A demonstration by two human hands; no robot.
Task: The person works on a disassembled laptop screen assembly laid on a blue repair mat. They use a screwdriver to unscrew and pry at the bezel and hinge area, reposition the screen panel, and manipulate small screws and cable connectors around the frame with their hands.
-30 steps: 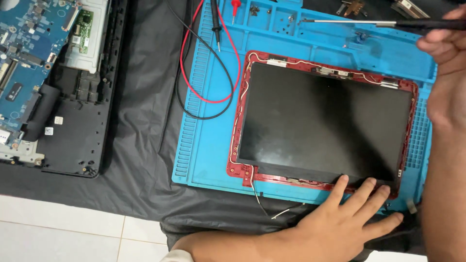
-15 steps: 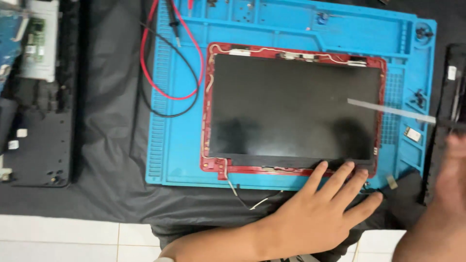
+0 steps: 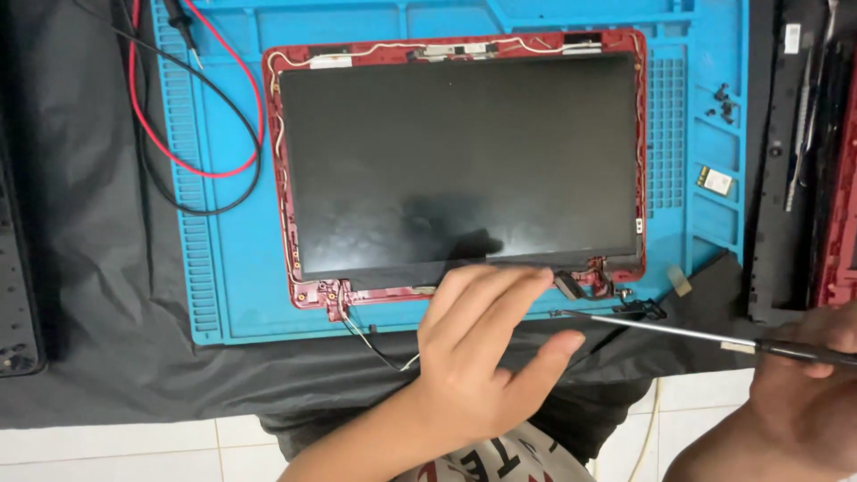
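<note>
Bright, even overhead light; the glossy black laptop screen panel point(image 3: 460, 161) shows soft glare and a hand's shadow; focus stays sharp.

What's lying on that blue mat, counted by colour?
Red: 2, the screen frame and red lead
Black: 3, the screen panel, black lead, screw cluster
White: 1, the small card
Total: 6
</note>
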